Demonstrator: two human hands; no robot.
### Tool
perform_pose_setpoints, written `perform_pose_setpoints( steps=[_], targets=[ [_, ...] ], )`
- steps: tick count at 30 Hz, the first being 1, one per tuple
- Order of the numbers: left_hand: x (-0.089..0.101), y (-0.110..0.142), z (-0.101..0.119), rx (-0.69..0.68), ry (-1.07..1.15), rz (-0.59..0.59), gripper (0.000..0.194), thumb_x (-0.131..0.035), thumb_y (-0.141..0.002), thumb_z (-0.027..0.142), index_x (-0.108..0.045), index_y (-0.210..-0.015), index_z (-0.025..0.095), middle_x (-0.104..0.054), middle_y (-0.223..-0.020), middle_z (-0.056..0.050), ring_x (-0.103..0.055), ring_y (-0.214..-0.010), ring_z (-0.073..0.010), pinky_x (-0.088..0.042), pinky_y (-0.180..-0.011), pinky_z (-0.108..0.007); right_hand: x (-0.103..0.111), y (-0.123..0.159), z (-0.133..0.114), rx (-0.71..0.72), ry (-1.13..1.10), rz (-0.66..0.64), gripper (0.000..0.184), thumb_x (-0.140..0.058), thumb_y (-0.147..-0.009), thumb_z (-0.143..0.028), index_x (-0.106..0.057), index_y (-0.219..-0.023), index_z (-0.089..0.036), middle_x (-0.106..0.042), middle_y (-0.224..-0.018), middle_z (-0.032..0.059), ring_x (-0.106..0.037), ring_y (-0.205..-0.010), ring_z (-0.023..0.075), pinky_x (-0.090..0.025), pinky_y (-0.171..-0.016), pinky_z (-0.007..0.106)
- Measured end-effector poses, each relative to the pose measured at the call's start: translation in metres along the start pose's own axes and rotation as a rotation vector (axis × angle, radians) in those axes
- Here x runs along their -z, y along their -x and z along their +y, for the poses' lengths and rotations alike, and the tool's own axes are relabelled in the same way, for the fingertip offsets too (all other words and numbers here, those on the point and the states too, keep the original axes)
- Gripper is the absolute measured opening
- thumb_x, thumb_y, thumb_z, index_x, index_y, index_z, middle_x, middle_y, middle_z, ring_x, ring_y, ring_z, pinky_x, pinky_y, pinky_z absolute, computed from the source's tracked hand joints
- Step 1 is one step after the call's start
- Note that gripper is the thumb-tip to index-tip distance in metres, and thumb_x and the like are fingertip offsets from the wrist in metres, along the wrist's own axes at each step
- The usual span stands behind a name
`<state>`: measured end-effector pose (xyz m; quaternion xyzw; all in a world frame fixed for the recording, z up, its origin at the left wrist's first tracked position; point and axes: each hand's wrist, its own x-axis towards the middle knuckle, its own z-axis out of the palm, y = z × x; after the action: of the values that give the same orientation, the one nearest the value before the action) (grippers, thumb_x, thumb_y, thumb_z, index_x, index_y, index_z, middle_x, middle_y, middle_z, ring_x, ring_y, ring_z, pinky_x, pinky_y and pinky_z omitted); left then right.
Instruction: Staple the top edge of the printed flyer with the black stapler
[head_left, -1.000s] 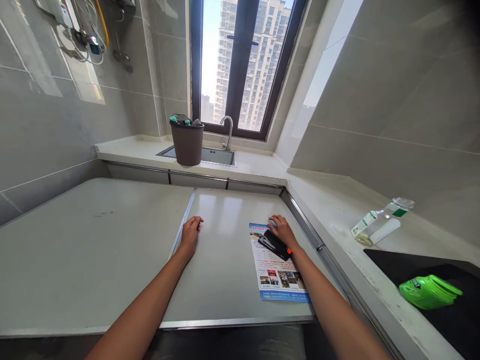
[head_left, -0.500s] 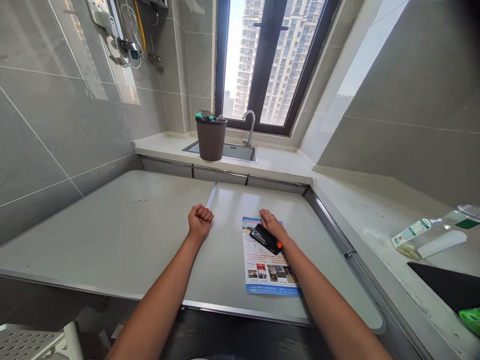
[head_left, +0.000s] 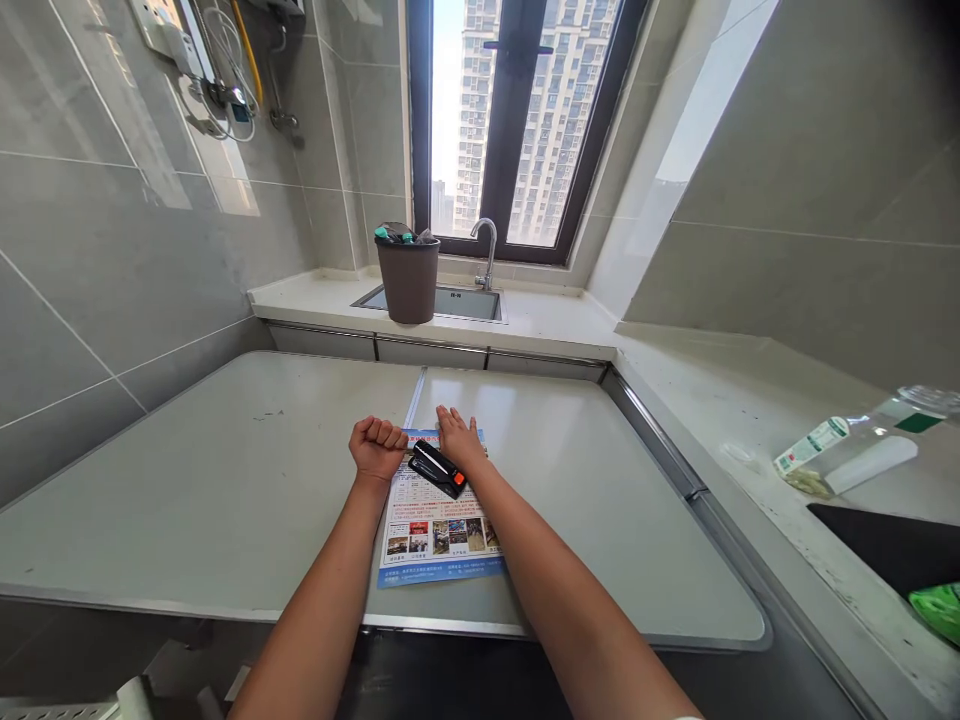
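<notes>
The open, flat right hand point(head_left: 461, 446) seems to steady the leaflet point(head_left: 420, 510), the left hand point(head_left: 377, 450) is a closed fist whose content I cannot tell, and gripping the stapler point(head_left: 436, 469), on the leaflet at this fist's four o'clock, would require opening its fingers.

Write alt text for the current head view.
Two bare hands rest at a printed flyer on a pale table: the left hand fisted, the right hand spread, a black stapler between them. Behind, a brown bin stands by a sink.
</notes>
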<state>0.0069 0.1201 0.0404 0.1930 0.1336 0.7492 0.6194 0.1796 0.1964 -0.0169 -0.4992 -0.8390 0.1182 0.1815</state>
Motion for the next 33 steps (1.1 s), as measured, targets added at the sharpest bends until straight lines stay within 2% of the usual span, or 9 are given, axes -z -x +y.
perform_pose_setpoints(
  steps=[3,7,17,27,33],
  targets=[
    [-0.002,0.000,0.000,0.014,0.022,-0.021,0.057,-0.056,-0.087,0.026,-0.005,-0.060,0.020,0.003,-0.056,0.006,-0.004,-0.044,-0.0105,-0.017,-0.045,-0.032,0.007,0.006,0.000,-0.055,-0.014,0.041,0.064,-0.033,-0.104,-0.024,-0.018,-0.166,-0.015,-0.024,-0.171,0.0106,-0.017,-0.160,0.0229,-0.015,-0.129,0.056],
    [-0.004,0.001,-0.002,0.034,0.044,-0.041,0.057,-0.056,-0.086,0.025,-0.006,-0.059,0.021,0.002,-0.056,0.006,-0.003,-0.045,-0.0109,-0.017,-0.044,-0.032,0.015,0.016,0.003,-0.090,-0.018,0.059,0.064,-0.036,-0.102,-0.025,-0.026,-0.163,-0.007,-0.031,-0.169,0.0148,-0.023,-0.159,0.0256,-0.017,-0.130,0.050],
    [-0.004,0.000,-0.005,0.049,0.067,-0.046,0.058,-0.059,-0.084,0.024,-0.007,-0.059,0.021,0.000,-0.054,0.006,-0.007,-0.043,-0.0106,-0.018,-0.043,-0.031,0.023,0.031,0.021,-0.108,-0.008,0.072,0.059,-0.040,-0.103,-0.026,-0.035,-0.159,-0.008,-0.038,-0.165,0.0158,-0.028,-0.157,0.0263,-0.019,-0.129,0.047],
    [-0.007,0.001,-0.005,0.047,0.012,0.049,0.060,-0.060,-0.087,0.027,-0.007,-0.061,0.021,-0.006,-0.051,0.006,-0.017,-0.041,-0.0102,-0.022,-0.044,-0.030,0.020,0.031,0.023,-0.111,0.003,0.093,0.054,-0.041,-0.103,-0.026,-0.042,-0.155,-0.010,-0.047,-0.158,0.0178,-0.036,-0.152,0.0265,-0.023,-0.127,0.046],
    [-0.009,0.002,-0.005,0.054,0.022,0.033,0.059,-0.059,-0.087,0.026,-0.007,-0.061,0.021,-0.005,-0.052,0.006,-0.014,-0.042,-0.0101,-0.022,-0.044,-0.030,0.020,0.031,0.025,-0.110,0.000,0.100,0.054,-0.041,-0.103,-0.027,-0.043,-0.154,-0.009,-0.049,-0.157,0.0182,-0.037,-0.151,0.0264,-0.022,-0.128,0.044]
  ],
)
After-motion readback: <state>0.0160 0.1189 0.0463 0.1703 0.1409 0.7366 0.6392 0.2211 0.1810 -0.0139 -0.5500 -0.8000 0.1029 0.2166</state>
